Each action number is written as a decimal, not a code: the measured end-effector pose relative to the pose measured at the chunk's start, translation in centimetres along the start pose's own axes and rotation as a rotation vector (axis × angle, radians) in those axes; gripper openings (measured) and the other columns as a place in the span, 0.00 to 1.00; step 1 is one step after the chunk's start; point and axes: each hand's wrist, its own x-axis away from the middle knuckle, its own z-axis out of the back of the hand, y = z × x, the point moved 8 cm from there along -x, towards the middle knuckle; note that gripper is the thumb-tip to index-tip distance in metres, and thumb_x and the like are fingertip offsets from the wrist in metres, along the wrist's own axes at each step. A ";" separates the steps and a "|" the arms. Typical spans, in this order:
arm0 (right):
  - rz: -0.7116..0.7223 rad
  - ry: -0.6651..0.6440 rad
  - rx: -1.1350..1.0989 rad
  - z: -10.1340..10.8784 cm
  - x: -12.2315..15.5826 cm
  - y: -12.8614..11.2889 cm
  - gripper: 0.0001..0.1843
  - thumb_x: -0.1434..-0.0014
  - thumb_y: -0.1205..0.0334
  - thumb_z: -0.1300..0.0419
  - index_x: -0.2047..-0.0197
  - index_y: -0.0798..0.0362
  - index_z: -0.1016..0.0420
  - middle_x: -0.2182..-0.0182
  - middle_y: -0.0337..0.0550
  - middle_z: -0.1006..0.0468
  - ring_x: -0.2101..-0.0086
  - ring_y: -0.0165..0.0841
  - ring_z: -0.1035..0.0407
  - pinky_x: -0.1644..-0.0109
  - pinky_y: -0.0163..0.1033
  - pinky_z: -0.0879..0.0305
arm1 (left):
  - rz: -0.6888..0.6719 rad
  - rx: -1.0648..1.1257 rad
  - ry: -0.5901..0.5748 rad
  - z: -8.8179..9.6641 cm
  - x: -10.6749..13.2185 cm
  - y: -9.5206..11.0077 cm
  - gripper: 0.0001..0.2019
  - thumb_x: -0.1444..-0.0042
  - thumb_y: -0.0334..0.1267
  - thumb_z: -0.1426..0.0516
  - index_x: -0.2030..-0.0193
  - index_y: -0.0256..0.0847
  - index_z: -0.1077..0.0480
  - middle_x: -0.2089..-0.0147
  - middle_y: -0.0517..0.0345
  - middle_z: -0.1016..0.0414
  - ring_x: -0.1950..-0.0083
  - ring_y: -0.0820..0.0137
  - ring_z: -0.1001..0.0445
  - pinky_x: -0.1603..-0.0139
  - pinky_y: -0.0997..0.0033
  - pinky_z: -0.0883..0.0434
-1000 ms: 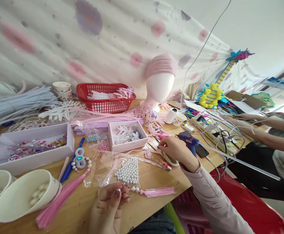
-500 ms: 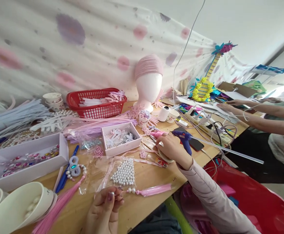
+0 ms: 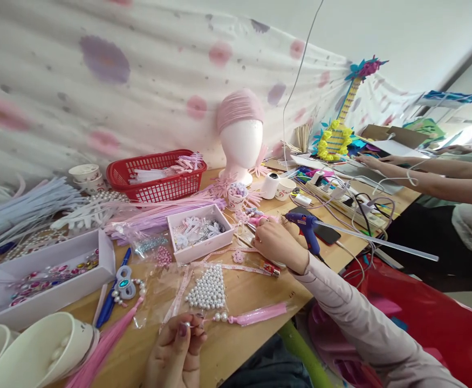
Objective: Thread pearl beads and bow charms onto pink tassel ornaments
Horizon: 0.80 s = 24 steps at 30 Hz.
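My left hand [image 3: 175, 350], at the table's front edge, pinches a pearl bead [image 3: 187, 325] between thumb and fingers. From it a thin cord runs right through two more pearls to a pink tassel [image 3: 262, 313] lying on the table. Just behind lies a heap of white pearl beads [image 3: 206, 288]. My right hand [image 3: 280, 245] reaches across the table with curled fingers, beside pink pieces and cord; what its fingertips hold is hidden. A blue glue gun [image 3: 306, 226] with a long clear stick lies right of it. A pink tape measure [image 3: 239, 267] is nearby.
A white box of trinkets [image 3: 203, 253], a longer box of gems [image 3: 57, 302] and white cups [image 3: 37, 355] stand left. Behind are a red basket [image 3: 158, 191] and a mannequin head [image 3: 241, 140]. Right are power strips [image 3: 341, 199] with cables, and another person's arms [image 3: 433, 178].
The camera view has shifted slightly. My right hand has moved a little left and down, away from the glue gun. My left hand keeps its pinch on the bead.
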 end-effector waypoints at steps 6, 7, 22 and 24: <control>0.011 0.030 -0.334 1.5 -0.5 2.2 0.11 0.36 0.65 0.40 0.71 0.55 0.25 0.74 0.37 0.22 0.68 0.33 0.25 0.62 0.38 0.31 | 0.003 -0.004 0.005 0.0 0.0 -0.2 0.22 0.76 0.45 0.21 0.74 0.39 0.21 0.74 0.60 0.18 0.76 0.74 0.21 0.73 0.84 0.21; 0.009 0.038 -0.394 1.5 -0.6 2.6 0.10 0.37 0.65 0.41 0.71 0.54 0.26 0.75 0.37 0.23 0.69 0.33 0.25 0.63 0.37 0.32 | -0.010 0.016 0.008 -0.4 0.4 0.0 0.22 0.76 0.45 0.21 0.74 0.39 0.21 0.74 0.62 0.18 0.76 0.76 0.21 0.72 0.86 0.22; 0.011 -0.055 -0.852 0.1 0.9 3.2 0.16 0.40 0.61 0.39 0.49 0.55 0.32 0.81 0.29 0.28 0.84 0.25 0.38 0.83 0.29 0.46 | -0.045 0.043 0.026 -0.9 0.9 0.0 0.21 0.73 0.47 0.22 0.74 0.40 0.21 0.75 0.64 0.19 0.76 0.79 0.23 0.72 0.89 0.23; 0.030 -0.053 -0.848 1.2 2.1 3.6 0.13 0.41 0.61 0.39 0.52 0.54 0.28 0.80 0.31 0.28 0.83 0.27 0.37 0.81 0.30 0.44 | -0.047 0.036 0.026 -0.7 0.9 0.0 0.20 0.71 0.47 0.22 0.73 0.39 0.21 0.74 0.62 0.19 0.76 0.78 0.22 0.71 0.88 0.22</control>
